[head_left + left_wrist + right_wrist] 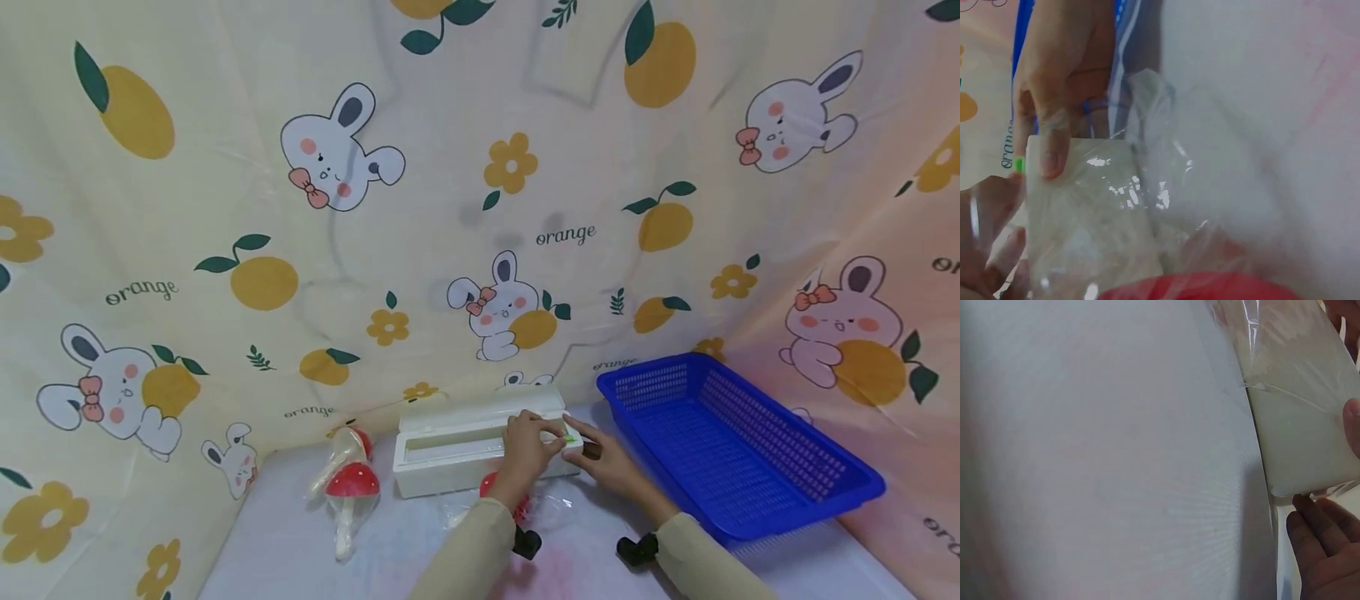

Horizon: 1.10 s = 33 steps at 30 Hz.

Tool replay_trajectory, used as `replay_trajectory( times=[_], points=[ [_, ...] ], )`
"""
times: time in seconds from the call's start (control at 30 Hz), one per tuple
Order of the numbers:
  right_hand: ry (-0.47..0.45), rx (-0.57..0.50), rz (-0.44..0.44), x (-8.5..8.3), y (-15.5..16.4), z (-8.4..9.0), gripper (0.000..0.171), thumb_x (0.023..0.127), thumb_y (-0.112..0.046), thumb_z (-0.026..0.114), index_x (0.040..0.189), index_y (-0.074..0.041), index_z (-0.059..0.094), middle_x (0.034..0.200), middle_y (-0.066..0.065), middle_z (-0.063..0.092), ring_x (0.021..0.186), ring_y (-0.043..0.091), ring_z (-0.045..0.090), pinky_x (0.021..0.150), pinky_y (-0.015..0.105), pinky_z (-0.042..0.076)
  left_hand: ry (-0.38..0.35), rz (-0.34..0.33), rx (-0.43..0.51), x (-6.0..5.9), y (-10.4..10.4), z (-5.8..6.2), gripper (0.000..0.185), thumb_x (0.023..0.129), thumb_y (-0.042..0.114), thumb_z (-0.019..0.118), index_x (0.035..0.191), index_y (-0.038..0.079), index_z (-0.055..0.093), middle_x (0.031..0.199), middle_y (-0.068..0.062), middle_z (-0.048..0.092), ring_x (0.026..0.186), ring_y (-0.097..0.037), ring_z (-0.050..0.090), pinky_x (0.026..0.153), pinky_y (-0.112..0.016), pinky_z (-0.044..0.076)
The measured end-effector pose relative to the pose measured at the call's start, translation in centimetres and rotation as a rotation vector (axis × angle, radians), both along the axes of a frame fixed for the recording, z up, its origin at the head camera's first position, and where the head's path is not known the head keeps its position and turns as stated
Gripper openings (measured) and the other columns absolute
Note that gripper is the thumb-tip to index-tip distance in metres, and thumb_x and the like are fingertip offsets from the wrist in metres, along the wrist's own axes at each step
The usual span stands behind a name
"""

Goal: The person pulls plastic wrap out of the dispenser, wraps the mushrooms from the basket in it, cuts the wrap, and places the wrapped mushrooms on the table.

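Observation:
A long white cling film dispenser (442,482) stands on the table with its lid raised at the back. My right hand (611,467) grips its right end, the thumb pressed on the front face and the fingers round the end. At that end, my left hand (525,450) has its curled fingertips at a small green slider (569,438), mostly hidden by fingers. Clear film (1129,187) hangs over the front of the dispenser. A red toy mushroom (489,483) lies by the film, partly hidden under my left wrist.
Left of the dispenser lie toy mushrooms with red caps (352,481) in clear wrapping. A blue plastic basket (738,450) stands on the right. Behind the table hangs a patterned cloth (450,225).

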State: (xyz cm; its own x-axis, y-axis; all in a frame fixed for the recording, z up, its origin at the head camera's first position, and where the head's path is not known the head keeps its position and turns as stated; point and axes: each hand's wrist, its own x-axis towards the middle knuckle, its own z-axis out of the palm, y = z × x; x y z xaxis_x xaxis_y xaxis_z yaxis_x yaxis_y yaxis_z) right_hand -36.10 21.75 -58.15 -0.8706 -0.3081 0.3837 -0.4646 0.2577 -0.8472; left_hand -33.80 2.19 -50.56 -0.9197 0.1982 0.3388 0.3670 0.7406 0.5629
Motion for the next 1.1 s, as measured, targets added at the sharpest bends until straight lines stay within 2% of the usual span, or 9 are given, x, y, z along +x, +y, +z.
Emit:
replay_trajectory(
  times=[0.1, 0.23, 0.33, 0.57, 0.7, 0.83, 1.1],
  points=[
    [-0.005, 0.006, -0.006, 0.0, -0.1, 0.0, 0.071, 0.100, -0.015, 0.078, 0.161, -0.003, 0.045, 0.164, 0.031, 0.041, 0.134, 0.050, 0.059, 0.097, 0.032, 0.058, -0.006, 0.029, -0.044, 0.1, -0.3, 0.3, 0.009, 0.094, 0.031, 0.085, 0.100, 0.024, 0.087, 0.105, 0.000, 0.074, 0.100, -0.022, 0.056, 0.089, -0.040, 0.041],
    [0.009, -0.009, 0.025, 0.1, -0.2, 0.0, 0.070, 0.100, -0.009, 0.077, 0.160, 0.003, 0.043, 0.162, 0.034, 0.041, 0.131, 0.053, 0.059, 0.097, 0.032, 0.058, -0.017, 0.000, -0.050, 0.1, -0.9, 0.4, 0.009, 0.094, 0.029, 0.084, 0.099, 0.022, 0.087, 0.099, 0.004, 0.079, 0.094, -0.020, 0.057, 0.087, -0.040, 0.041],
    [-0.003, -0.012, 0.031, 0.2, -0.3, 0.2, 0.071, 0.100, -0.008, 0.076, 0.161, 0.003, 0.042, 0.160, 0.038, 0.040, 0.129, 0.053, 0.061, 0.095, 0.030, 0.058, -0.019, -0.021, -0.064, 0.1, -1.5, 0.6, 0.009, 0.094, 0.027, 0.084, 0.100, 0.021, 0.087, 0.098, 0.004, 0.079, 0.094, -0.021, 0.058, 0.085, -0.040, 0.042],
    [-0.032, 0.012, -0.011, 0.3, -0.1, 0.4, 0.072, 0.100, -0.008, 0.076, 0.162, 0.000, 0.042, 0.159, 0.039, 0.041, 0.127, 0.050, 0.063, 0.093, 0.028, 0.058, -0.050, -0.046, -0.084, -0.3, -2.4, 0.8, 0.011, 0.096, 0.027, 0.083, 0.104, 0.020, 0.086, 0.098, 0.005, 0.078, 0.098, -0.021, 0.059, 0.089, -0.041, 0.044],
    [-0.033, 0.036, -0.015, 0.5, -0.4, 0.6, 0.072, 0.100, -0.010, 0.077, 0.162, 0.001, 0.041, 0.159, 0.038, 0.042, 0.130, 0.050, 0.062, 0.096, 0.032, 0.059, -0.089, -0.037, -0.079, -0.4, -2.9, 0.6, 0.010, 0.096, 0.027, 0.084, 0.103, 0.021, 0.087, 0.094, 0.008, 0.077, 0.098, -0.018, 0.059, 0.092, -0.042, 0.046],
    [-0.055, 0.055, -0.057, 0.5, -0.4, 0.6, 0.072, 0.100, -0.012, 0.078, 0.162, -0.004, 0.043, 0.162, 0.034, 0.041, 0.134, 0.050, 0.059, 0.099, 0.035, 0.058, -0.113, -0.039, -0.064, -0.3, -3.5, 0.6, 0.008, 0.096, 0.026, 0.083, 0.102, 0.021, 0.086, 0.093, 0.009, 0.072, 0.098, -0.016, 0.058, 0.094, -0.041, 0.049],
    [-0.082, 0.057, -0.064, 0.5, -0.3, 0.6, 0.073, 0.101, -0.018, 0.077, 0.163, -0.005, 0.042, 0.162, 0.035, 0.041, 0.131, 0.050, 0.062, 0.098, 0.039, 0.059, -0.067, -0.031, -0.026, 0.4, -5.8, 0.7, 0.005, 0.095, 0.021, 0.084, 0.098, 0.017, 0.085, 0.095, 0.001, 0.073, 0.096, -0.019, 0.061, 0.088, -0.037, 0.052]
  ],
)
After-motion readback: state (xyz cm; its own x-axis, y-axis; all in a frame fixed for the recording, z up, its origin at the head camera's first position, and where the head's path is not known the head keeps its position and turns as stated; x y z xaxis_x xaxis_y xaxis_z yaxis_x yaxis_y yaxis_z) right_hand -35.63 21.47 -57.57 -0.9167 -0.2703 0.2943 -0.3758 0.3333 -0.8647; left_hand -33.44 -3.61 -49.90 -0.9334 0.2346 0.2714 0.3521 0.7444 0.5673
